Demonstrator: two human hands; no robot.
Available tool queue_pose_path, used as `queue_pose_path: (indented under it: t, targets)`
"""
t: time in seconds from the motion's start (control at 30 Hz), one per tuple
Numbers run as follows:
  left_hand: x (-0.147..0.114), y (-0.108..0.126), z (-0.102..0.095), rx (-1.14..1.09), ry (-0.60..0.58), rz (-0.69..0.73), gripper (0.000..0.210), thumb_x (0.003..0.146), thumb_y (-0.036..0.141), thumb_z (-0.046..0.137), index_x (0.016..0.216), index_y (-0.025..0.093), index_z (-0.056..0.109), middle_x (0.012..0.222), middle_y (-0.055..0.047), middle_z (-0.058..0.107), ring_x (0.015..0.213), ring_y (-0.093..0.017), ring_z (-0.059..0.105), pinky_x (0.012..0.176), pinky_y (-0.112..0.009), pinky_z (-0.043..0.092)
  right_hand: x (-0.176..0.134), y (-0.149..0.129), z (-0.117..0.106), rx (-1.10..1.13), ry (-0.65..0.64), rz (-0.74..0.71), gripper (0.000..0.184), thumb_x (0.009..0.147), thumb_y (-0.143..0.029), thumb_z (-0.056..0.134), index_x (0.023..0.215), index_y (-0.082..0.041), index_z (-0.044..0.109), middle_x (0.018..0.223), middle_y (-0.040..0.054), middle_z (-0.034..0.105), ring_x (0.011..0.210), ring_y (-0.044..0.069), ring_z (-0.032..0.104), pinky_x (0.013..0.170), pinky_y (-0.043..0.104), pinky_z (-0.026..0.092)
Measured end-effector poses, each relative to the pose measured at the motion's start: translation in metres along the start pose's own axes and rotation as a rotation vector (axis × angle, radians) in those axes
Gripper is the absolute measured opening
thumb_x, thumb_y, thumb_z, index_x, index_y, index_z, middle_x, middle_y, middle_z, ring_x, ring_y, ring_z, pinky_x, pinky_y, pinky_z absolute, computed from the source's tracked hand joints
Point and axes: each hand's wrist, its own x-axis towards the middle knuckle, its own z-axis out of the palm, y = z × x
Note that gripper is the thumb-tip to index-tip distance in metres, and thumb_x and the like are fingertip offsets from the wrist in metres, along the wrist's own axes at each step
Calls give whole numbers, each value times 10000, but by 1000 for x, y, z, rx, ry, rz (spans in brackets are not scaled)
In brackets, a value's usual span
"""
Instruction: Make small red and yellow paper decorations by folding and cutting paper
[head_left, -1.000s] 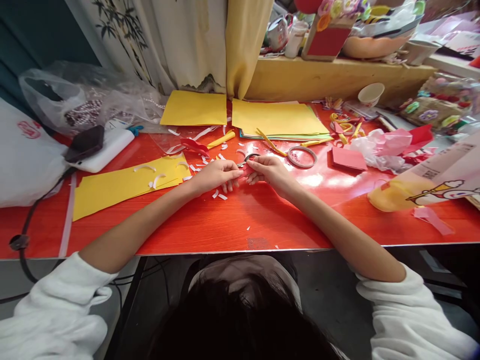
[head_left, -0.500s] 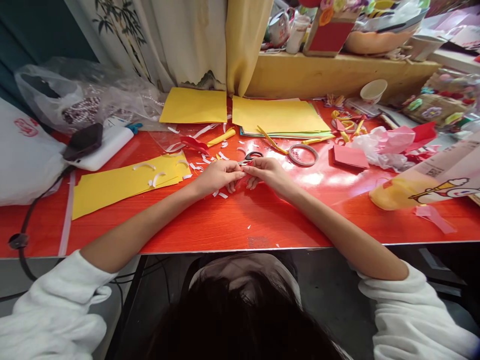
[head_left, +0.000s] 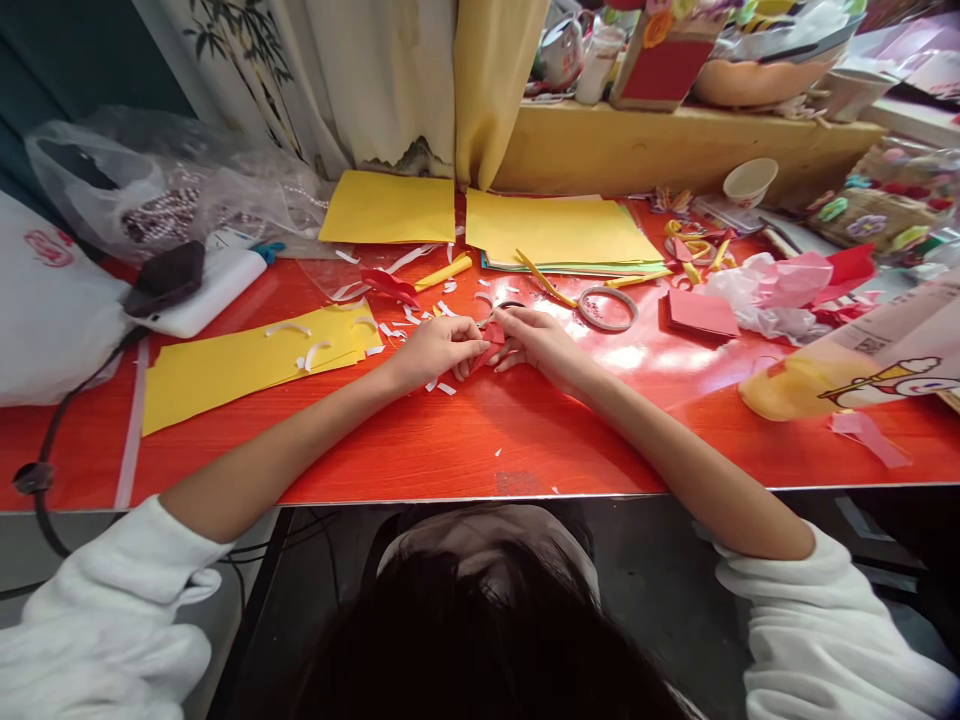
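A small piece of red paper (head_left: 489, 344) is pinched between my two hands, just above the red tabletop. My left hand (head_left: 437, 350) grips its left side with thumb and fingers. My right hand (head_left: 536, 342) closes on its upper right edge. Right behind my fingers lie scissors (head_left: 511, 304), mostly hidden by my hands. White paper scraps (head_left: 446, 389) are scattered around my left hand. A roll of tape (head_left: 607, 308) lies to the right, beyond my right hand.
Yellow paper strips (head_left: 247, 366) lie at left. Behind are yellow sheets (head_left: 559, 228) and a rolled yellow piece (head_left: 444, 271). To the right are a stack of red paper squares (head_left: 702, 314), crumpled tissue (head_left: 765, 290) and a drink cup (head_left: 795, 385). A phone (head_left: 166, 278) rests at left.
The red paper has come into clearer view between my hands. My right fingers have lifted slightly to its upper edge, covering more of the scissors.
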Motion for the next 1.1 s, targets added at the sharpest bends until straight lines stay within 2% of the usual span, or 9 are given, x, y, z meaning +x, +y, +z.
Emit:
queue_pose_path:
  t: [0.1,0.3,0.47,0.57,0.73,0.93,1.1]
  targets:
    - [0,-1,0,23,-19,9,159,805,258,563,701,148,517,552,21,545,494,-82,542,503,-191,456,-2,2,2,-67,15,-64,273,687,-367,745,733,-168,564,724,3,607,644,122,610,518,203,526]
    - [-2,1,0,89,-24,45,173,797,286,571,706,148,522,584,15,550,527,-86,549,523,-195,462,-3,3,3,15,33,-97,176,701,-272,720,718,-162,584,722,-12,590,626,86,573,521,170,505]
    - [-2,0,0,102,-44,67,183,812,312,563,735,148,536,597,5,564,529,-83,544,530,-193,461,0,-1,-1,67,24,19,307,776,-429,661,684,-152,568,632,17,595,556,120,603,526,238,545]
    - [0,-3,0,90,-37,59,182,812,309,558,729,151,525,599,6,562,527,-84,545,532,-195,462,1,-2,-2,50,21,15,349,762,-494,663,739,-154,585,655,18,600,564,118,610,558,245,558]
    - [0,-6,1,135,-29,41,166,798,310,558,736,157,534,586,13,555,529,-96,552,515,-194,453,1,2,-1,-56,22,-34,335,615,-395,800,700,-164,573,699,-3,603,649,121,608,562,220,539]
    - [2,-3,0,144,-32,32,245,835,360,524,703,154,528,564,12,554,507,-81,548,507,-178,435,2,7,-4,16,59,-87,307,637,-380,781,705,-168,570,700,-15,598,620,104,593,554,210,506]
    - [-1,5,-1,200,-59,-16,242,842,350,524,728,144,578,554,18,562,428,-50,451,424,-160,357,1,4,-6,47,69,-79,299,651,-368,779,703,-166,566,693,-11,606,589,86,574,544,197,477]
